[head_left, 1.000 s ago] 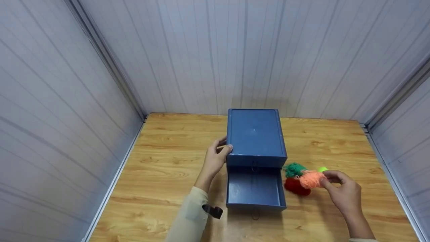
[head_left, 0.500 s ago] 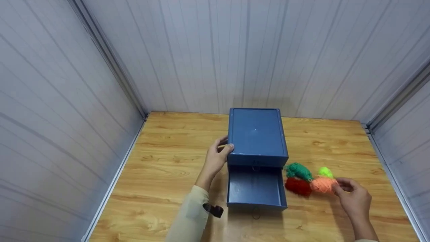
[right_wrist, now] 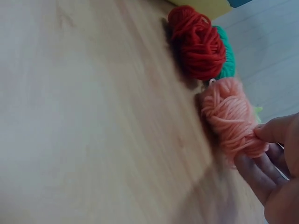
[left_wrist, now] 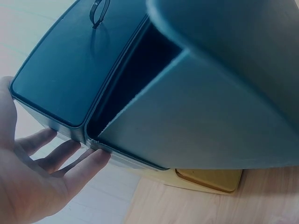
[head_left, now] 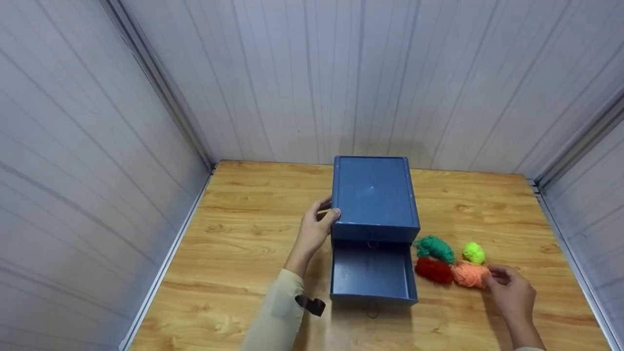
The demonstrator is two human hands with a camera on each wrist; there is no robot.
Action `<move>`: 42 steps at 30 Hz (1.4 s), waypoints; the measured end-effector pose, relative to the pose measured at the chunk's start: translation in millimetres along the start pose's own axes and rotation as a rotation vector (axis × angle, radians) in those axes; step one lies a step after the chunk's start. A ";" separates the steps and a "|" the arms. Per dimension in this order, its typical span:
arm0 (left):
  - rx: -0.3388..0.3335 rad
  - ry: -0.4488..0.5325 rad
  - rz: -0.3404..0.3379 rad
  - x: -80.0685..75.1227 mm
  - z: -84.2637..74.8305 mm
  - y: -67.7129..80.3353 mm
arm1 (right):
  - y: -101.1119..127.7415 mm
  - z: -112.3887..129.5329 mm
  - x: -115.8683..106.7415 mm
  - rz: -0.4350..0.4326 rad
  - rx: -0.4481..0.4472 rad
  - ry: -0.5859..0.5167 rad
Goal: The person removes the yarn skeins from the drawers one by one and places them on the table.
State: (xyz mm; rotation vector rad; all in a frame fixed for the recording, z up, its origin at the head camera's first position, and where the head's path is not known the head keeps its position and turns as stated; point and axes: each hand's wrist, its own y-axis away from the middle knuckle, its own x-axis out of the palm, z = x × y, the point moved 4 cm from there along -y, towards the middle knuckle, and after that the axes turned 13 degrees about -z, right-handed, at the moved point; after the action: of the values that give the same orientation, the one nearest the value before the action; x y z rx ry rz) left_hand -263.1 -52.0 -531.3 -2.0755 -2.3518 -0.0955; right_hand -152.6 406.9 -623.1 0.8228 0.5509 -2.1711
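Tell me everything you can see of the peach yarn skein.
The peach yarn skein is a plump, oblong bundle of soft-looking strands wound in crossing layers. It lies on its side, apparently resting on the wood-grain tabletop. The right hand pinches its right end in the head view. Its other end is beside the red yarn skein; whether they touch is unclear.

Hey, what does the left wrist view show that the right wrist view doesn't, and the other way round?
Only the left wrist: the left hand touching the blue cabinet's side, and the loop pull on the upper drawer front.

Only the right wrist: the right hand pinching the peach yarn, with the red yarn and green yarn beyond it.

Both: the wooden table.
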 end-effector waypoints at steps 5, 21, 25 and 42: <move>0.012 -0.008 0.000 1.5 -0.5 -0.6 | 1.2 -3.0 -0.6 0.016 0.014 0.003; -0.015 -0.006 0.013 1.6 -2.4 -2.9 | 15.4 17.4 -13.9 -0.082 -0.083 -0.050; -0.013 -0.010 0.015 1.0 -2.5 -2.2 | 22.4 25.7 -14.6 -0.068 -0.082 -0.060; -0.004 0.004 0.000 0.5 0.5 -0.7 | 63.9 81.6 -17.9 0.128 -0.179 -0.222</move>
State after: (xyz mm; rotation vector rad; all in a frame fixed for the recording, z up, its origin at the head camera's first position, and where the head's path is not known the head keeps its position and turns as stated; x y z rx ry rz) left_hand -263.9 -51.6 -531.7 -2.0755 -2.3511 -0.1038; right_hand -125.9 326.0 -561.3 0.4991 0.5541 -2.0289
